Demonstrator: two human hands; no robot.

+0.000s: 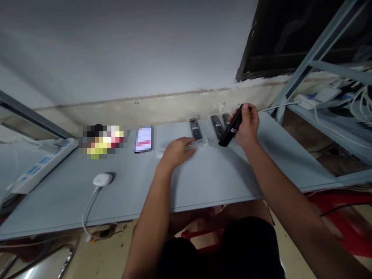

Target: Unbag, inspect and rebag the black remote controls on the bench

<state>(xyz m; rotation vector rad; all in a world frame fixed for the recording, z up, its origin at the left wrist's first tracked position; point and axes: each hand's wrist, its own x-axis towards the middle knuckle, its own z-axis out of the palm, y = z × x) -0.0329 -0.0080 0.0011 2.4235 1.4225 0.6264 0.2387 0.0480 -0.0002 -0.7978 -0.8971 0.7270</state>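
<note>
A black remote control is gripped in my right hand, raised at a slant over the table's back right part. My left hand is low over the tabletop, its thumb and fingers closed on a clear plastic bag that looks flat. Just behind the bag, a dark remote in clear wrapping lies near the wall. Two more remotes are to its right: one dark remote and another wrapped remote, partly hidden by the held one.
On the grey-blue table are a lit phone, a blurred colourful item and a white charger case with a cable. A white power strip lies at the left edge. Metal shelving with cables stands at the right.
</note>
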